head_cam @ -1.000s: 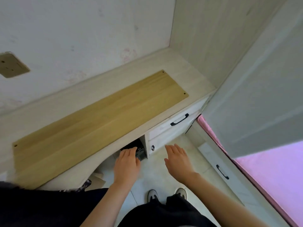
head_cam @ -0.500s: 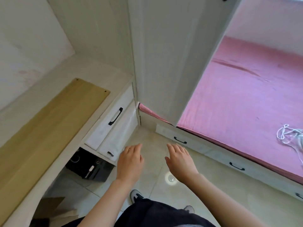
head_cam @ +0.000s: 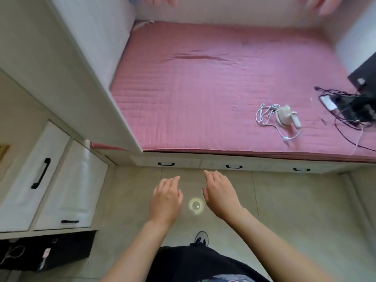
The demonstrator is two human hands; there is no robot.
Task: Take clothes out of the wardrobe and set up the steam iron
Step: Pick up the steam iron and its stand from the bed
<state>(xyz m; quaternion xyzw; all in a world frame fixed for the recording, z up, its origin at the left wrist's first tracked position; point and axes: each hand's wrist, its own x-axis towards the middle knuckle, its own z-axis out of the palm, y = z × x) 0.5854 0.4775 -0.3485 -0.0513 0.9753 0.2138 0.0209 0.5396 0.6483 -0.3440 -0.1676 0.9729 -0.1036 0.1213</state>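
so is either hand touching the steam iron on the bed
Apart. The head view shows the left hand and right hand held open over the floor, while the steam iron lies on the pink bed.

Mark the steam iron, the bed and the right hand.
steam iron [head_cam: 283, 117], head view, rounded white body.
bed [head_cam: 203, 94], head view, bare pink cover.
right hand [head_cam: 220, 192], head view, back of hand.

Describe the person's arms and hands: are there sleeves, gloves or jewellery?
The left forearm and right forearm are bare, with no sleeves in view. The left hand and right hand wear no gloves; no rings, watch or bracelet show.
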